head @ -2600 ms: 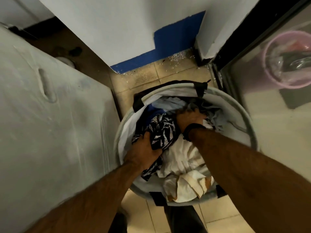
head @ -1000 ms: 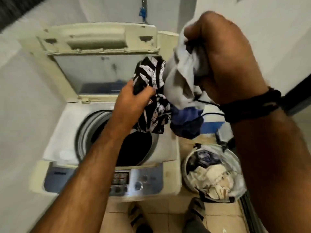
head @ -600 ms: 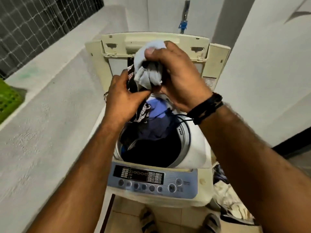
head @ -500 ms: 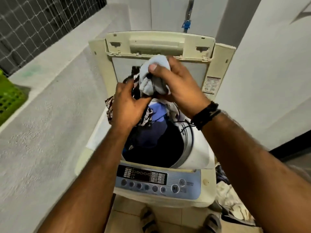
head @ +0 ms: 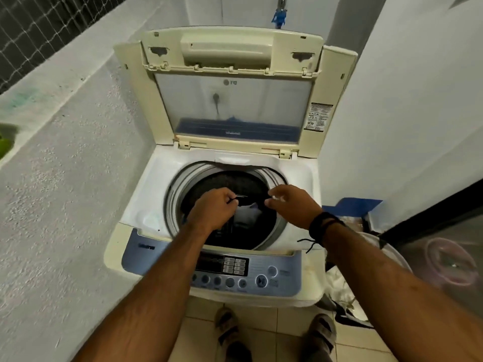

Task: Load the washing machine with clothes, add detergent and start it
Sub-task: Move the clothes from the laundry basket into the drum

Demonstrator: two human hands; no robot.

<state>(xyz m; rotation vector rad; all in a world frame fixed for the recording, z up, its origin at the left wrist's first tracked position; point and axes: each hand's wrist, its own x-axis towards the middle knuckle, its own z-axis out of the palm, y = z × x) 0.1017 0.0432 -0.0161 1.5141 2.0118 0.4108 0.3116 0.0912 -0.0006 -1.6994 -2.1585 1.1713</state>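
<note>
The top-loading washing machine (head: 146, 205) stands before me with its lid (head: 235, 105) raised upright. Both hands hover over the drum opening (head: 224, 178). A pale garment (head: 247, 214) lies inside the dark drum between them. My left hand (head: 213, 211) is curled and pinches a thin black cord (head: 243, 196) that runs toward my right hand (head: 290, 205). The right hand's fingers hang loosely curled and hold no clothes. The control panel (head: 235, 270) faces me below my forearms. The laundry basket (head: 392, 250), with clothes (head: 339, 291) inside, sits on the floor to the right.
A rough white wall runs close along the left, and another wall stands at the right. A glass door at lower right shows a pink basin (head: 449, 265) behind it. My sandalled feet (head: 230, 333) stand on the tiled floor in front of the machine.
Both hands carried a bundle of clothes from the basket to over the drum. The bundle has left my hands and dropped into the drum; the hands have lowered and moved apart.
</note>
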